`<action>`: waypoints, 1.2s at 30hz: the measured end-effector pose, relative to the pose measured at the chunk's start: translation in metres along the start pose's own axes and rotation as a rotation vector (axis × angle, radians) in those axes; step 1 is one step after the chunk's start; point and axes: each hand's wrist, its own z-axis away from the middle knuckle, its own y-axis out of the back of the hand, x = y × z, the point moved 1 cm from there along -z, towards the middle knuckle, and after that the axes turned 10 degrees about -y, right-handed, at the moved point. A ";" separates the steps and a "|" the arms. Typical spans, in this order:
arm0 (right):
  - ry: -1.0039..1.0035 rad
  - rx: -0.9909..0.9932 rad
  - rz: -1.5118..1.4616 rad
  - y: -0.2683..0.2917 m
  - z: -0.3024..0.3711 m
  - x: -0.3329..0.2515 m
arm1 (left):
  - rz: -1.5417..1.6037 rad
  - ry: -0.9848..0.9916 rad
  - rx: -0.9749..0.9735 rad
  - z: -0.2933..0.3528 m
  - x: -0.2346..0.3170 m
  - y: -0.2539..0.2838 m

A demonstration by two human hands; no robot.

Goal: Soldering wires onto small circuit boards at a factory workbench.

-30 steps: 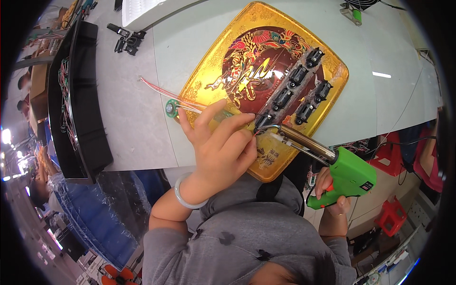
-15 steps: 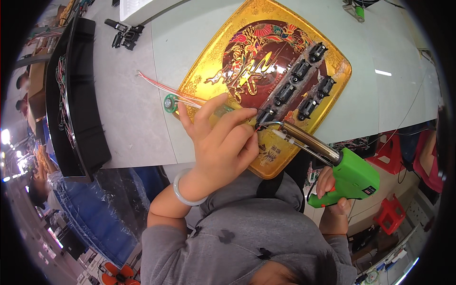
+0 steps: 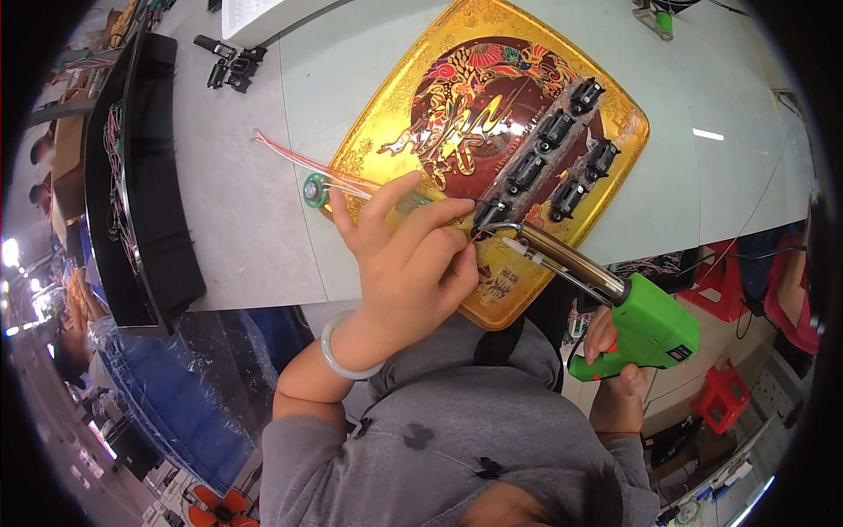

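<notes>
My left hand (image 3: 399, 277) reaches over the near left part of a gold decorated lid or tray (image 3: 373, 132). Its thumb and fingers pinch a thin wire (image 3: 476, 237) at the nearest small black plastic part (image 3: 488, 216). My right hand (image 3: 604, 341) grips the handle of a green soldering gun (image 3: 659, 321) with a metal barrel. The gun's bent tip meets that same black part; the exact contact is too small to make out. More black parts (image 3: 555, 130) stand in two rows on the tray. Beside my left fingers lies a green-rimmed round speaker (image 3: 316, 190) with red and white wires (image 3: 294, 158).
A long black housing (image 3: 145, 176) with wires in it stands at the left. Several loose black parts (image 3: 239, 70) lie near a white foam box (image 3: 263, 18) at the back left. At the right, red stools (image 3: 722, 395) and another person's arm (image 3: 793, 285) show beyond the table edge.
The soldering gun's body has shifted very slightly left, its tip staying at the black part. My left hand keeps its pinch in nearly the same place.
</notes>
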 end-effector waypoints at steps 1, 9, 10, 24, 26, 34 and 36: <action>0.010 -0.015 -0.002 0.002 -0.001 0.002 | 0.002 0.001 -0.004 0.000 0.000 0.000; 0.038 -0.074 -0.039 0.008 -0.002 0.013 | 0.002 0.007 -0.009 -0.001 0.000 0.001; 0.042 -0.085 -0.043 0.008 -0.002 0.013 | 0.004 0.009 -0.009 -0.001 0.000 0.000; 0.031 0.006 0.107 0.003 0.000 0.011 | 0.031 0.043 -0.040 -0.002 0.002 0.002; 0.031 0.047 0.123 0.003 0.002 0.013 | 0.031 0.048 -0.038 -0.003 0.002 0.003; 0.000 0.094 0.174 0.003 0.006 0.013 | 0.023 0.069 -0.043 -0.003 0.004 0.002; -0.005 0.099 0.168 0.003 0.006 0.014 | 0.018 0.069 -0.045 -0.003 0.003 0.002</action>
